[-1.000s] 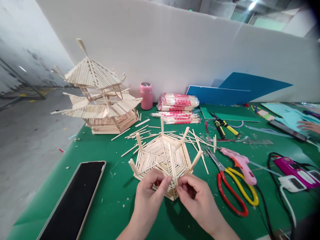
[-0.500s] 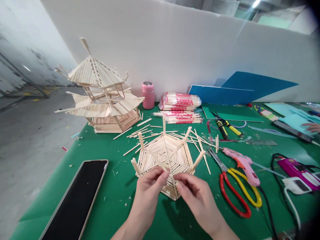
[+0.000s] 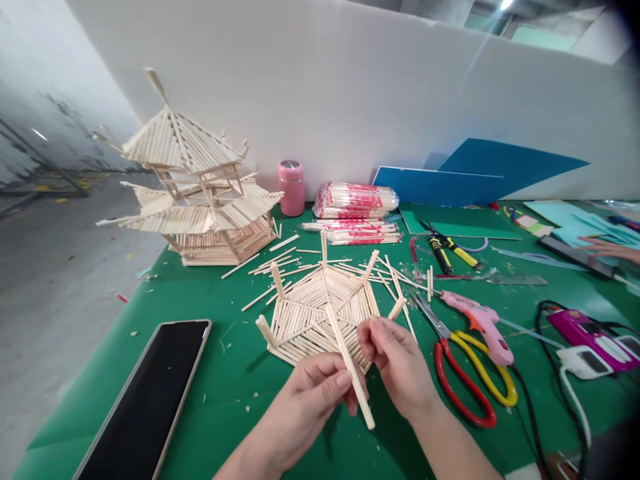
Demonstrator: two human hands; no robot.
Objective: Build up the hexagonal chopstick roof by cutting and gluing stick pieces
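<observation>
My left hand (image 3: 320,390) grips a pale wooden stick bundle (image 3: 345,353), which looks like chopsticks joined side by side and slants toward me. Just right of it is my right hand (image 3: 397,360), apart from the bundle, thumb and fingers pinched together; whether anything small is between them I cannot make out. Behind and beneath both hands lies a hexagonal wooden stick base (image 3: 300,307) with short upright posts at its corners. Its near corner is hidden by my hands.
A stick pagoda model (image 3: 200,207) stands back left, a phone (image 3: 145,400) front left. Scissors (image 3: 475,380), a pink glue gun (image 3: 480,323) and yellow-handled pliers (image 3: 447,250) lie right. Wrapped chopsticks (image 3: 355,203) sit behind. Another person's hand (image 3: 610,248) shows far right.
The stick bundle has swung from lying between both hands to pointing down toward me in my left hand. My right hand has come off it and moved up and right.
</observation>
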